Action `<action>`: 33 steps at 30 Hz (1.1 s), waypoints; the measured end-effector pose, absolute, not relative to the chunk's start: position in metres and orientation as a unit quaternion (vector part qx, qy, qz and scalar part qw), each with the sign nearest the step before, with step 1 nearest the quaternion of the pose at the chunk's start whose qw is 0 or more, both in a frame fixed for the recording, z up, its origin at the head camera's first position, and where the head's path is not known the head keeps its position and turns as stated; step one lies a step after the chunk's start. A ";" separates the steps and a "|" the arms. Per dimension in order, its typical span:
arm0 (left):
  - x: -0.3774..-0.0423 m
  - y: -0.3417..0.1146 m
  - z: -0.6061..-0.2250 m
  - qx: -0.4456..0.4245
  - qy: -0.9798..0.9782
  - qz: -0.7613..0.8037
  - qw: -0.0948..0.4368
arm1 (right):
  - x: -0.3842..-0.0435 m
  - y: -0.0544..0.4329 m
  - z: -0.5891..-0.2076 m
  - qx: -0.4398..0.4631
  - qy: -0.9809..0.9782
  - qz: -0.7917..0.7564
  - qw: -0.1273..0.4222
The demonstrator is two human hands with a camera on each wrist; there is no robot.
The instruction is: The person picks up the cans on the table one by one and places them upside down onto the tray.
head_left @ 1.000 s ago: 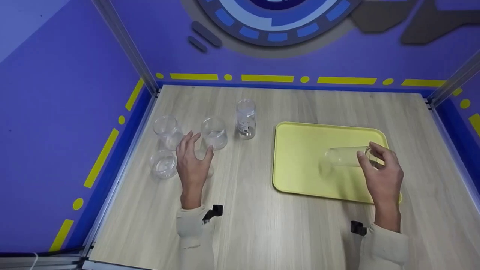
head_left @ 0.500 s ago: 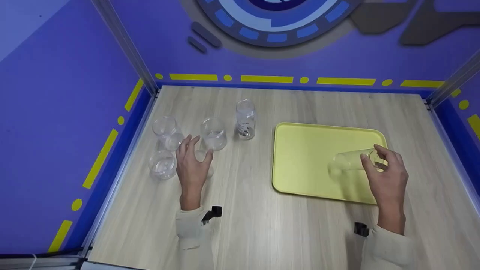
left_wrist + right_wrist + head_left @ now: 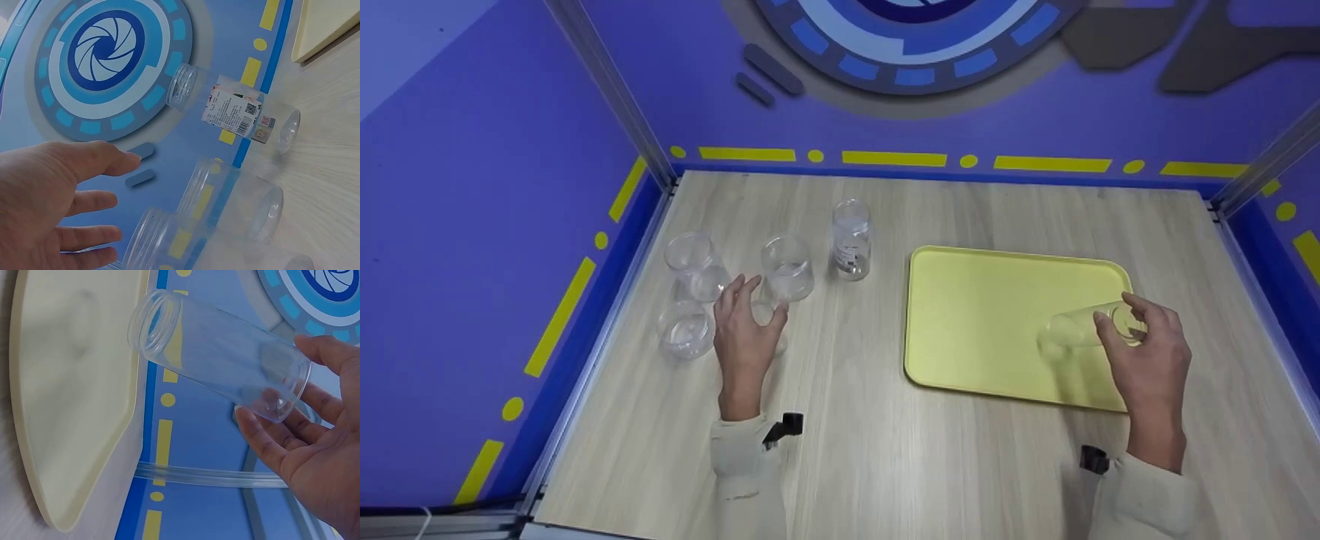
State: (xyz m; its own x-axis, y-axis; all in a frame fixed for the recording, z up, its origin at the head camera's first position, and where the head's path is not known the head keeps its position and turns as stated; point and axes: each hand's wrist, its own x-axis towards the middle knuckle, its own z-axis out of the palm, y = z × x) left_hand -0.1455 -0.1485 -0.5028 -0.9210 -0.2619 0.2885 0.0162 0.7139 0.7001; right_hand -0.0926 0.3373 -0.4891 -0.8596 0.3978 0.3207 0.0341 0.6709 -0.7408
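My right hand [image 3: 1153,356] grips a clear plastic jar [image 3: 1081,328] by its base end, over the right part of a yellow tray [image 3: 975,322]. In the right wrist view the jar [image 3: 219,354] slants with its threaded, lidless mouth toward the tray. My left hand [image 3: 744,341] hovers among clear containers on the left, thumb and fingers spread apart and holding nothing. Partly hidden behind it is a small clear container [image 3: 780,343]. Close by its fingertips stand a wide clear jar [image 3: 789,268] and, in the left wrist view, a labelled clear jar [image 3: 230,109].
At the table's left stand a tall clear container [image 3: 690,255] and a low round one [image 3: 687,331]. Blue-purple panels [image 3: 840,120] wall in the wooden table [image 3: 870,442] at the back and sides, with metal posts [image 3: 615,82] at the corners.
My right hand has moved right and slightly toward me with the jar, whose base end now turns more toward the head camera. The left hand has stayed nearly still.
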 end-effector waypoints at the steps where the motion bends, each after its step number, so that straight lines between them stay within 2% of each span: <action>1: -0.145 -0.148 -0.503 0.069 -0.908 -0.372 0.182 | -0.092 0.338 -0.489 -0.122 -0.884 0.385 0.235; 19: -0.144 -0.150 -0.501 0.071 -0.923 -0.357 0.128 | -0.089 0.357 -0.492 -0.140 -0.896 0.359 0.221; 33: -0.145 -0.152 -0.507 0.069 -0.930 -0.343 0.114 | -0.087 0.366 -0.492 -0.151 -0.907 0.345 0.188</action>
State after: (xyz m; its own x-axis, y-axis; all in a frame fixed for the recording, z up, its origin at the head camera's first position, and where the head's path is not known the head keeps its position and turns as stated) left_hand -0.1448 -0.1521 -0.5069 -0.9643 -0.2069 0.1651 -0.0500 0.7550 0.6539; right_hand -0.0870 0.3657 -0.4919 -0.8834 0.4040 0.2373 0.1443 0.7164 -0.6826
